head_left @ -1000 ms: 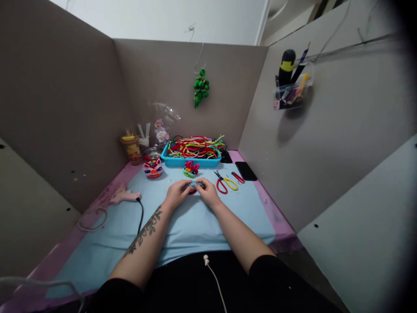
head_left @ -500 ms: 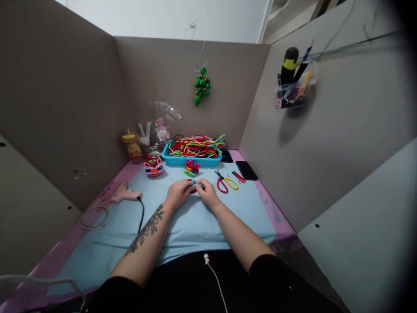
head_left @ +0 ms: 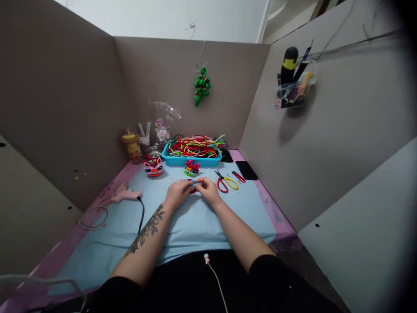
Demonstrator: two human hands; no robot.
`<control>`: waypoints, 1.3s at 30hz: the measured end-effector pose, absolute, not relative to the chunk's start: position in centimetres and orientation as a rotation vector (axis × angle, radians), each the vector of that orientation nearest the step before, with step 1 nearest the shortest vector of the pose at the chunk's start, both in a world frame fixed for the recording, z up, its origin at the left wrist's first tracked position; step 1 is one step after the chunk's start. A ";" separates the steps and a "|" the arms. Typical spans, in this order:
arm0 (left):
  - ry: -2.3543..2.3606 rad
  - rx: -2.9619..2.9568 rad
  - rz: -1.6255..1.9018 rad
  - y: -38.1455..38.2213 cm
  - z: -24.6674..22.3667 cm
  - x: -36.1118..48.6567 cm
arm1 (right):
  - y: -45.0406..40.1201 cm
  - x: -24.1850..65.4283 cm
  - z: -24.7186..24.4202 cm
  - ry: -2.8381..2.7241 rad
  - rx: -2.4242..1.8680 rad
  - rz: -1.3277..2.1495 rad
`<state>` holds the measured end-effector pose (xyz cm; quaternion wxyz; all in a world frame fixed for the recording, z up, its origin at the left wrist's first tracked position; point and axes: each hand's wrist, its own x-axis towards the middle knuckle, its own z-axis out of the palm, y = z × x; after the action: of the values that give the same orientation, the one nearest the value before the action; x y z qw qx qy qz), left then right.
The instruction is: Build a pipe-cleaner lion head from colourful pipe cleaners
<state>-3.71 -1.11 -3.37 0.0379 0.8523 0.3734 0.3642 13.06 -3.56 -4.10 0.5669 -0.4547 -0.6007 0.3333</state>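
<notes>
Near the middle of the blue cloth, my left hand [head_left: 177, 192] has its fingers closed on a small red and blue pipe-cleaner piece [head_left: 193, 191]. From the other side my right hand [head_left: 209, 191] pinches the same piece with thumb and fingertips. Most of the piece is hidden by the fingers, so its shape is unclear. Just beyond the hands sits a small pink and green pipe-cleaner animal head [head_left: 191, 168]. A larger pink and red one [head_left: 153, 167] stands to its left. Scissors [head_left: 226, 181] with one red and one yellow handle lie right of my right hand.
A blue tray [head_left: 192, 161] heaped with coloured pipe cleaners stands at the back. A red-handled cutter [head_left: 239, 177] and a black phone [head_left: 246, 170] lie to the right. At left rests a pink glue gun [head_left: 125, 193] with its cord. Partition walls close in three sides.
My right hand has shifted slightly up, and its fingers have moved a little on the piece. My left hand stays almost where it was.
</notes>
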 end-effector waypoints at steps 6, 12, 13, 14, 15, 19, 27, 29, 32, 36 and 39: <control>1.140 2.675 1.127 -1.0 -3.2 -3.7 | -3.1 13.3 -4.7 -1.366 -0.989 0.815; 1.177 2.720 1.113 -0.9 -3.3 -3.7 | -3.1 13.3 -4.7 -1.374 -1.005 0.846; 1.179 2.727 1.105 -1.0 -3.2 -3.7 | -3.1 13.3 -4.7 -1.378 -0.995 0.856; 1.187 2.732 1.095 -1.0 -3.1 -3.7 | -3.1 13.3 -4.7 -1.381 -0.987 0.864; 1.197 2.738 1.079 -1.1 -3.0 -3.6 | -3.1 13.3 -4.7 -1.382 -0.984 0.865; 1.224 2.744 1.009 -1.4 -2.6 -3.5 | -2.9 13.4 -4.9 -1.354 -0.996 0.842; 1.221 2.325 1.212 -1.2 -2.9 -5.0 | -2.0 14.5 -4.5 -1.092 -0.944 0.903; 1.207 2.131 1.271 -0.8 -3.0 -5.5 | -1.9 14.7 -4.5 -1.033 -0.918 0.907; 1.173 1.917 1.300 -0.3 -3.2 -5.9 | -1.7 14.9 -4.6 -0.968 -0.882 0.926; 1.155 1.813 1.326 0.1 -3.2 -6.0 | -1.5 14.9 -4.7 -0.950 -0.885 0.958; 1.168 1.765 1.362 0.1 -3.1 -6.0 | -1.6 15.2 -4.7 -1.022 -0.916 0.852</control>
<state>-6.03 0.08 -3.11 0.3075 0.6673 0.4415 0.5150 15.25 -1.61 -4.75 0.6912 -0.4099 -0.4572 0.3811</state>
